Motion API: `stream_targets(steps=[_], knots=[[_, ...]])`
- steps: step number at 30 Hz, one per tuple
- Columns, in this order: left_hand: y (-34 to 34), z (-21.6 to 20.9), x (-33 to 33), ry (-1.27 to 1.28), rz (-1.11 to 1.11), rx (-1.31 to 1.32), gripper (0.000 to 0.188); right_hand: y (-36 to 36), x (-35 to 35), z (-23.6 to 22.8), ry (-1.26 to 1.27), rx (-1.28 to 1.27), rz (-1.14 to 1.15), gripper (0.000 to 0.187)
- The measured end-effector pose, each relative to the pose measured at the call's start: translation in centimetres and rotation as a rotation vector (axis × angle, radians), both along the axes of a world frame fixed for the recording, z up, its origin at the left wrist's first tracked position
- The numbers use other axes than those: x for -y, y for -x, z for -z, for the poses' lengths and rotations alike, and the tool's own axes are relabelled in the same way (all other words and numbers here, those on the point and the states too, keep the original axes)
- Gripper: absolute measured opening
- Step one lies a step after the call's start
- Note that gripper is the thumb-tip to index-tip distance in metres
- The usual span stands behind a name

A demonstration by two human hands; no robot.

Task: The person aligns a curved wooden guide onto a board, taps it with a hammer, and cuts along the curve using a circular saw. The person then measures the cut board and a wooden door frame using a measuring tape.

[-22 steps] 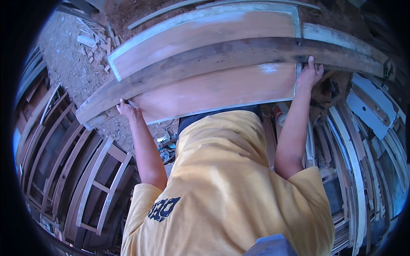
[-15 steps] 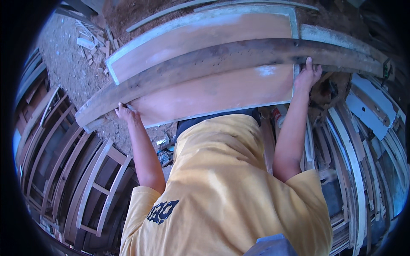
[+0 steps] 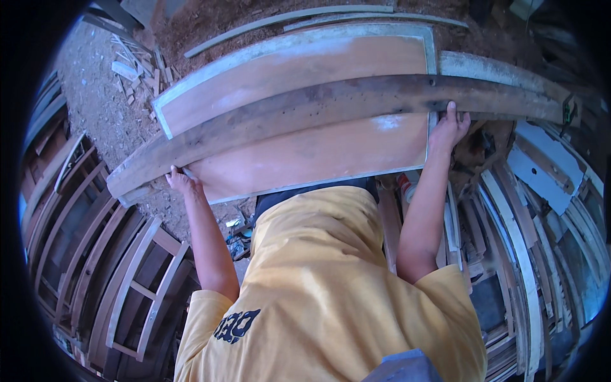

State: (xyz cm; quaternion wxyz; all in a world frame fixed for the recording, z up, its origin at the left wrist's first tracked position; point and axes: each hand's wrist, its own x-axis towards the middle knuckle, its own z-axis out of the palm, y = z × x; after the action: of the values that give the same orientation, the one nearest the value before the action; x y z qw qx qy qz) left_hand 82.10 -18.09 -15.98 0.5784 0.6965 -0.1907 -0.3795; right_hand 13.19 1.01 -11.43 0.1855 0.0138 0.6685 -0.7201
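Note:
A long, dark wooden plank (image 3: 305,108) with small holes spans the view in front of me, bowed by the lens. My left hand (image 3: 183,181) grips its near edge towards the left end, thumb on top. Farther along, my right hand (image 3: 449,132) grips the same edge near the right end, its thumb lying on the upper face. Fingers of both hands are partly hidden beneath the wood. Behind and below the plank is a flat reddish-brown panel (image 3: 318,153) with a pale border, partly covered by it.
Wooden frames (image 3: 143,286) stand stacked at the left. More boards (image 3: 509,216) and a white sheet with holes (image 3: 547,165) lean at the right. Wood scraps (image 3: 143,73) litter the dirt floor at far left. Thin strips (image 3: 286,20) lie beyond the panel.
The whole scene has shifted slightly down and left in view. Both hands keep their grip on the plank, which sits a little lower across the panel.

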Motion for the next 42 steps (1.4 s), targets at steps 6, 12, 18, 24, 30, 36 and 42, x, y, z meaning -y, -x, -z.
stream_targets(steps=[6, 12, 18, 24, 30, 36, 42], knots=[[-0.1, -0.3, -0.1, -0.038, 0.021, -0.012, 0.035, -0.1, 0.2, 0.1, -0.014, -0.011, 0.020, 0.065], [-0.8, 0.7, -0.2, 0.015, -0.022, -0.016, 0.037, 0.1, -0.1, 0.1, 0.008, 0.023, -0.011, 0.073], [-0.7, 0.9, -0.3, 0.012, -0.016, -0.013, 0.038, -0.1, 0.1, -0.2, -0.001, 0.020, 0.012, 0.072], [-0.8, 0.6, -0.1, -0.021, -0.022, 0.016, 0.039, 0.0, 0.0, 0.1, 0.014, 0.005, -0.008, 0.070], [-0.6, 0.4, -0.2, 0.002, -0.020, -0.016, 0.040, -0.1, 0.1, -0.2, 0.024, 0.008, -0.031, 0.069], [-0.5, 0.3, -0.1, -0.036, -0.017, 0.007, 0.041, -0.1, 0.1, 0.0, 0.010, 0.018, -0.005, 0.072], [-0.2, 0.0, -0.2, -0.028, -0.005, -0.006, 0.039, 0.0, -0.1, 0.2, 0.021, 0.015, -0.019, 0.076]])
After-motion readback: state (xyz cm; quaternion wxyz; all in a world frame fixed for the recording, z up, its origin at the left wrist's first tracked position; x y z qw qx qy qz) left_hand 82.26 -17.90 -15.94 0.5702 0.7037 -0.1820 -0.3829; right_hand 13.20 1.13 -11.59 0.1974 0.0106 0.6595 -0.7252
